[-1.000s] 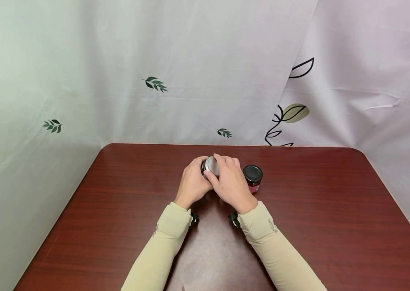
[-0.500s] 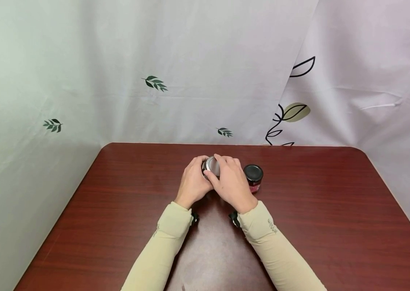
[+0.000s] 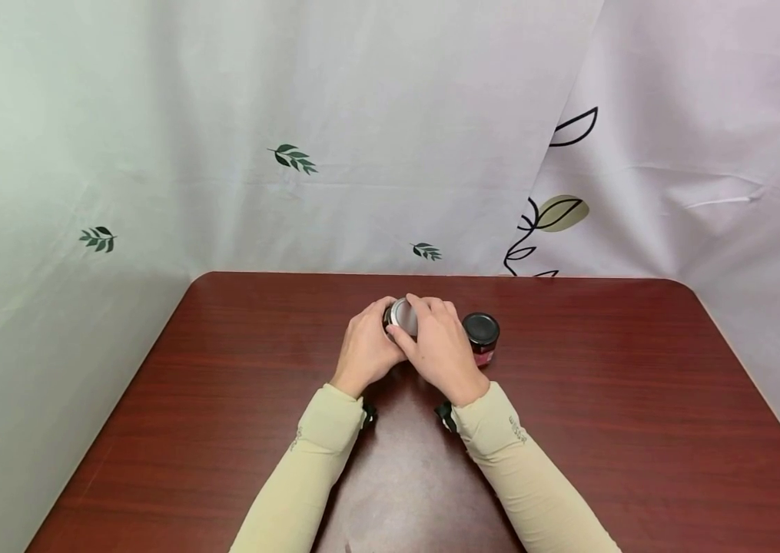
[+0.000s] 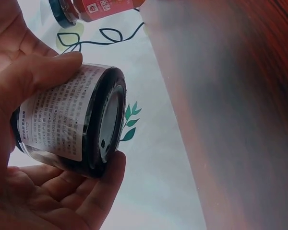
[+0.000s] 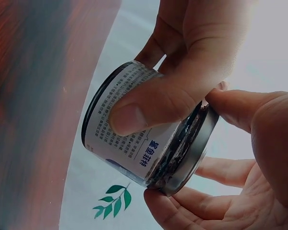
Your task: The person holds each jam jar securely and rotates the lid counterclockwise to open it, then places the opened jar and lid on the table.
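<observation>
A small glass jar [image 4: 57, 117] with dark contents and a white printed label is held off the table, its base showing in the left wrist view. My left hand [image 3: 366, 349] grips the jar's body, thumb across the label. On the silver lid [image 5: 197, 148], my right hand [image 3: 442, 344] has its thumb and fingers curled round the rim. From the head view the lid [image 3: 403, 316] faces up between both hands, partly covered by the right fingers. Just right of the right hand stands a second jar [image 3: 482, 338], black-lidded with a red label.
The dark red-brown wooden table [image 3: 569, 430] has rounded far corners. Behind it hangs a pale curtain [image 3: 362, 115] with leaf prints, close to the far edge. Black straps [image 3: 445, 416] sit at the wrists, below pale sleeves [image 3: 293, 476].
</observation>
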A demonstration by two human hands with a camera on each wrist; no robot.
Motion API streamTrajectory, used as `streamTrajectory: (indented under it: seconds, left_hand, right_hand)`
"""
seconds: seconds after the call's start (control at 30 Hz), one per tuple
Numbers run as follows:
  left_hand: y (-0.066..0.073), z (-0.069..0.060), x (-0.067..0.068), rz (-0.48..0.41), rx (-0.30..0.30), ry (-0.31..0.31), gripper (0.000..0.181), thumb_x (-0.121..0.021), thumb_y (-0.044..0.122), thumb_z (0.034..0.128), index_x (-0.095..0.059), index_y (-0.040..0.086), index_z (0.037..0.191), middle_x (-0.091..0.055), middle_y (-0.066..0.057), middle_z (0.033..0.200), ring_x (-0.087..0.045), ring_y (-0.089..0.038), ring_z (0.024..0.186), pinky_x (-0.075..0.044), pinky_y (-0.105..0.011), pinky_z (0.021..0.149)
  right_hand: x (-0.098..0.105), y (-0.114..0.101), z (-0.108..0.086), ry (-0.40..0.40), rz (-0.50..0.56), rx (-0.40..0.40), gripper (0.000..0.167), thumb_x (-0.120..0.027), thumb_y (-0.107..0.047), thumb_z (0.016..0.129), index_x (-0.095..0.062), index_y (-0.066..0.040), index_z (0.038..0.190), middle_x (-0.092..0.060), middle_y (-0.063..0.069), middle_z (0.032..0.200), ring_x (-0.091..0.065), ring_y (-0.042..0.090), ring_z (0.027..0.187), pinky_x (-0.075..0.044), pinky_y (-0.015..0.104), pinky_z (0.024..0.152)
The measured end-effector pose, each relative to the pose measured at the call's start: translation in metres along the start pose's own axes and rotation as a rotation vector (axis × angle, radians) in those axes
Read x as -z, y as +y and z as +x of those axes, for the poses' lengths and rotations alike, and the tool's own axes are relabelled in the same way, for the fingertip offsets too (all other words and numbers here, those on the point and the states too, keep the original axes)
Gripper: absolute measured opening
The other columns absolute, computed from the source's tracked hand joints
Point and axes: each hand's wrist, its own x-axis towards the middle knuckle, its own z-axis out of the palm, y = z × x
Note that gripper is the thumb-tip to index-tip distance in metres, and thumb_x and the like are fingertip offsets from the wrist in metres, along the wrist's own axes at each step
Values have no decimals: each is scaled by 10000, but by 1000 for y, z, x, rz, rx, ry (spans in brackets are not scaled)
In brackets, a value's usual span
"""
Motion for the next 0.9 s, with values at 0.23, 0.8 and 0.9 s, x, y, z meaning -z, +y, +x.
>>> streamTrajectory:
  seconds: [0.23,0.8,0.9]
  left_hand:
    - [1,0,0,31,13,-10,652,-853,264,727,-621,25,1287,-698,-140,1134,-669,-310,1004,-545,-426,860]
    - [0,0,0,29,-8,-14,646,-870,281,721,-636,21,1265,-708,-127,1109,-675,-304,982,-558,-414,836]
    - [0,0,-1,29,-11,-14,637,-870,276,722,-637,24,1259,-709,-124,1104,-675,-300,978,-558,-413,835]
  right_hand:
    - [-1,1,1,-13,-7,8,529,-719,-294,940,-593,50,1321,-631,228,1203,-555,421,1111,-479,486,948]
    - [1,2,1,-26,-14,38,519,-730,-266,931,-591,73,1298,-632,234,1200,-560,439,1104,-474,499,949]
    - [0,3,1,-28,-15,43,521,-729,-265,932,-587,74,1301,-632,234,1199,-557,439,1106,-470,497,954]
